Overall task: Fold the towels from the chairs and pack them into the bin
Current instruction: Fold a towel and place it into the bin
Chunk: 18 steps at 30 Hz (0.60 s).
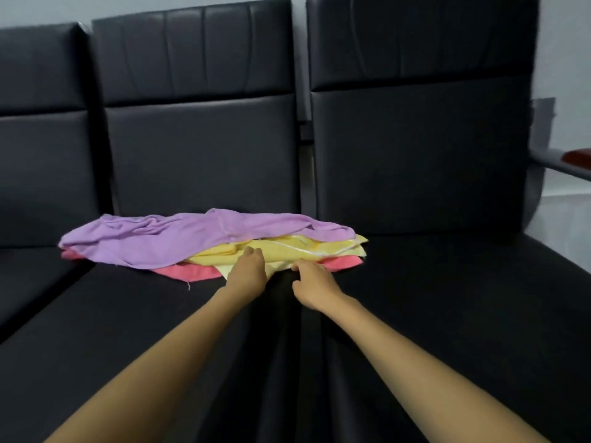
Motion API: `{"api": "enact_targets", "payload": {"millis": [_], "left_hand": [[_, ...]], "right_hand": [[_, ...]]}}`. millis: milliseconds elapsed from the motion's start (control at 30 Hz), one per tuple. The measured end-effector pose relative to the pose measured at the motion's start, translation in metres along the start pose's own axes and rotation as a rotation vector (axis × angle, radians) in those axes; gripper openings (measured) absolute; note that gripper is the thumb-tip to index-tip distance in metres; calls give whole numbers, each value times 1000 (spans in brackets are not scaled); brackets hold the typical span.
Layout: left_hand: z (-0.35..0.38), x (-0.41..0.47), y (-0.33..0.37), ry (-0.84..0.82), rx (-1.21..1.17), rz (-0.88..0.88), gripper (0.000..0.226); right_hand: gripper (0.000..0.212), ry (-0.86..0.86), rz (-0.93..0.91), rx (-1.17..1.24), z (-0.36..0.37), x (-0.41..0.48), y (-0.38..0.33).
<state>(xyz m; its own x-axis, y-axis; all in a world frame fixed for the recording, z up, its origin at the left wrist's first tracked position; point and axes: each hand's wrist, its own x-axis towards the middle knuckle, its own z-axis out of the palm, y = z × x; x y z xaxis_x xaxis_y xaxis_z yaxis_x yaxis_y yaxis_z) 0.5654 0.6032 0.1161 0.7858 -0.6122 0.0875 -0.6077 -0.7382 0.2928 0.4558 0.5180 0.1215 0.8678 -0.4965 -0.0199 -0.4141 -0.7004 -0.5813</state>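
Observation:
A loose pile of towels lies on the black seat of the middle chair (134, 314). A purple towel (166, 238) is on top, a yellow towel (287, 249) is under it, and a pink towel (195, 272) is at the bottom. My left hand (249, 271) rests on the yellow towel's near edge with its fingers curled into the cloth. At that same edge, a little to the right, my right hand (311, 284) pinches the cloth. No bin is in view.
Three black padded chairs stand side by side with tall backrests. The right chair (447, 282) has a grey armrest with a wooden top (572, 161) at the far right. A grey wall is behind.

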Motion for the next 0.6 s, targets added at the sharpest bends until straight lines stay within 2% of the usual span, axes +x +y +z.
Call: {"api": "enact_targets", "payload": {"millis": [133,200,267,367,467,567,600], "left_hand": [[9,44,-19,101,-21,3,46],[15,61,-30,120,-15,-19,53],[20,71,-36,165,3,-41,44],[18,76,-36,292,-45,-93,18],[6,71,-28,416,-42,-44,14],[-11,47,-12,530,13,83,15],[-15,35,-4,549,0,143,15]], "right_hand": [[59,4,-119,2,10,48,-2],[60,-17,-130,5,18,72,0],[58,-75,-120,-44,22,83,5],[63,-109,-147,-55,22,82,12],[62,-157,-100,180,21,75,17],[31,-57,48,671,9,57,15],[34,-16,110,823,3,49,14]]}}
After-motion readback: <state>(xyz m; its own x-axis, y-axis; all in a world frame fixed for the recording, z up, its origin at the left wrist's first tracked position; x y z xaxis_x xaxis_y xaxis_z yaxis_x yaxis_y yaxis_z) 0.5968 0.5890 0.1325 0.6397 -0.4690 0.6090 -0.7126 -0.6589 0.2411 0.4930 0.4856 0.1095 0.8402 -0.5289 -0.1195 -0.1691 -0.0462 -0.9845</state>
